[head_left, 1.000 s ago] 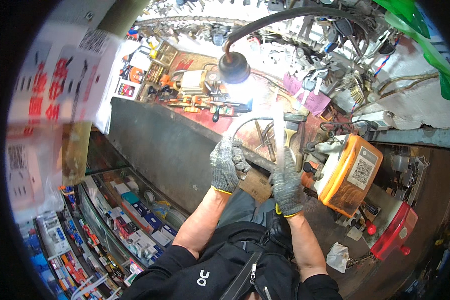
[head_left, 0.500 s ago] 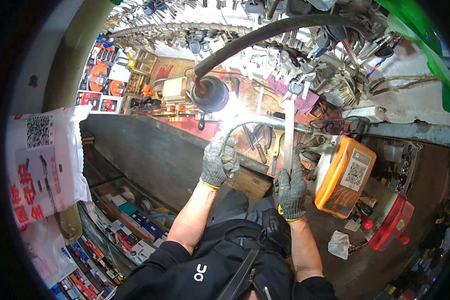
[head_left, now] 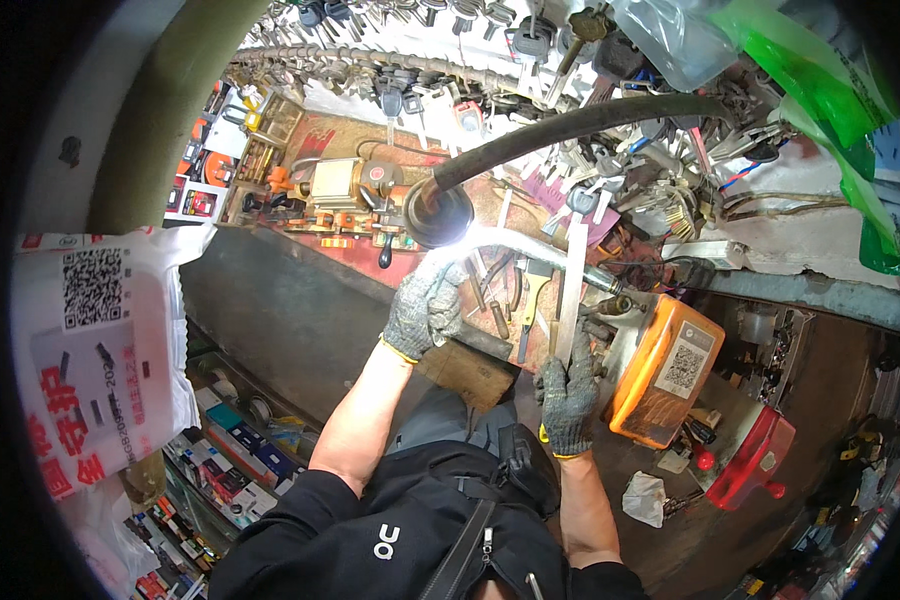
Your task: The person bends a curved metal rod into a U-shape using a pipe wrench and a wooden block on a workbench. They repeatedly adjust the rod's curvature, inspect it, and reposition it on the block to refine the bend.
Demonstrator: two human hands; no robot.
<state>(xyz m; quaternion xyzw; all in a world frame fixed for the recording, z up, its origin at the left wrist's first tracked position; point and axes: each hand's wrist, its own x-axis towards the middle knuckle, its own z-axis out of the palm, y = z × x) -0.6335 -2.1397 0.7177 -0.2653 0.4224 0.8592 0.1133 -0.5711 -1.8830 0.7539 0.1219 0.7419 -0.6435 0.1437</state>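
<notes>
Both hands wear grey knit gloves with yellow cuffs. My left hand (head_left: 425,308) has its fingers curled together below the bright lamp (head_left: 438,215); glare hides its fingertips and whatever they hold. A curved metal tube (head_left: 530,243) runs from the glare towards the right. My right hand (head_left: 568,402) is closed around the lower end of a long, flat, pale metal strip (head_left: 574,290), which points away from me. Beside the strip, on the red bench top (head_left: 395,275), lie a yellow-handled scraper-like tool (head_left: 533,300) and several small hand tools.
A key-cutting machine (head_left: 340,185) stands at the back left. Many keys (head_left: 660,150) hang along the back. To the right are an orange machine cover (head_left: 667,370) and a red one (head_left: 755,460). A printed white bag (head_left: 100,350) hangs at the left, near a display case (head_left: 230,450).
The view has shifted, so the bench sits a little lower. Both hands stay close to the same places over it, the left still curled and the right still at the strip.
</notes>
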